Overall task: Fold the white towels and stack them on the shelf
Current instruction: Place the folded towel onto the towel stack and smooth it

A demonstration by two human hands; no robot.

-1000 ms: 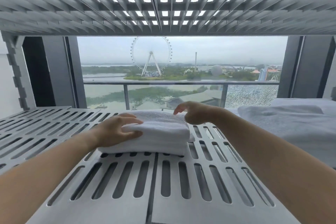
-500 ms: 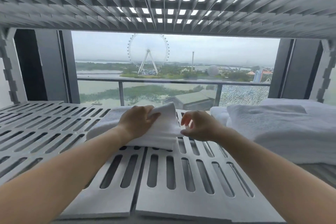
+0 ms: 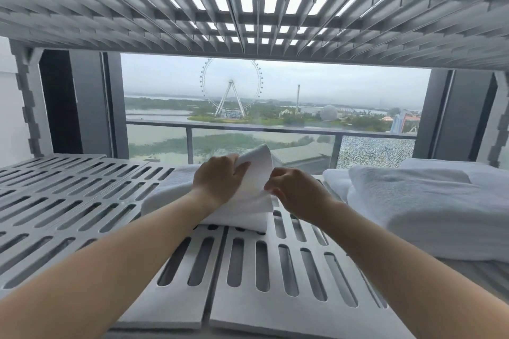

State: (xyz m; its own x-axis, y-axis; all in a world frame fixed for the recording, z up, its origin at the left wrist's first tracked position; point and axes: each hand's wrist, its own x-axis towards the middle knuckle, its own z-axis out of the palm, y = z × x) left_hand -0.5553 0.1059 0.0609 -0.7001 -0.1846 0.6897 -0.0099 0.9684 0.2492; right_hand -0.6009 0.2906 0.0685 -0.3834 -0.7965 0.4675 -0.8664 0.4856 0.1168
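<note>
A small white towel (image 3: 254,195) lies on the slotted grey shelf (image 3: 82,195), its right end lifted into an upright flap. My left hand (image 3: 217,181) grips that raised flap from the left. My right hand (image 3: 292,190) pinches the flap's lower right edge with its fingertips. The rest of the towel stays flat on the shelf, stretching away to the left behind my left wrist. A pile of larger folded white towels (image 3: 429,209) rests on the same shelf at the right.
Another slotted shelf (image 3: 248,3) hangs close overhead. Grey shelf uprights (image 3: 30,107) stand at the left and right ends. Behind the shelf is a window with a balcony rail (image 3: 248,128).
My left hand has lifted the towel's right end from flat into a tall upright flap. My right hand moved from above the towel to the flap's lower edge and took hold.
</note>
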